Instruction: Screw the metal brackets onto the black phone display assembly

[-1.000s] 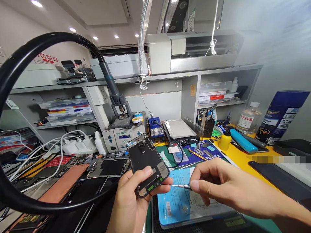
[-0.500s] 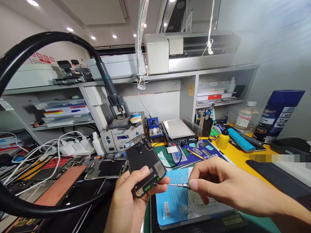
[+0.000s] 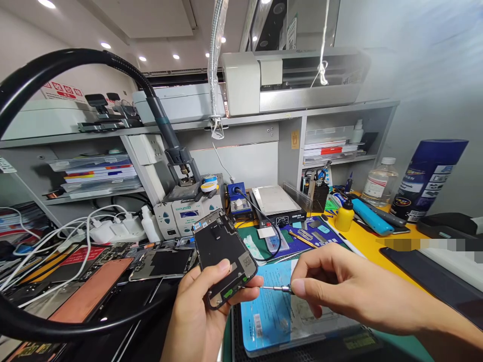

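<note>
Black screen [image 3: 222, 246] clamped in L hand [image 3: 199, 301], thumb on top, tilted, just L of blue pack [image 3: 264, 314] in my view. R hand [image 3: 332, 286] pinches driver [image 3: 275, 288], shaft pointing L at L fingertips [image 3: 257, 281]; I can't tell if tip touches screen.

Left hand [image 3: 194, 301] holds a phone screen [image 3: 222, 247], right hand [image 3: 335, 284] apparently a screwdriver [image 3: 278, 288].

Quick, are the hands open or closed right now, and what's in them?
Left hand: closed, holding a dark phone panel.
Right hand: closed, pinching a thin metal tool.
</note>
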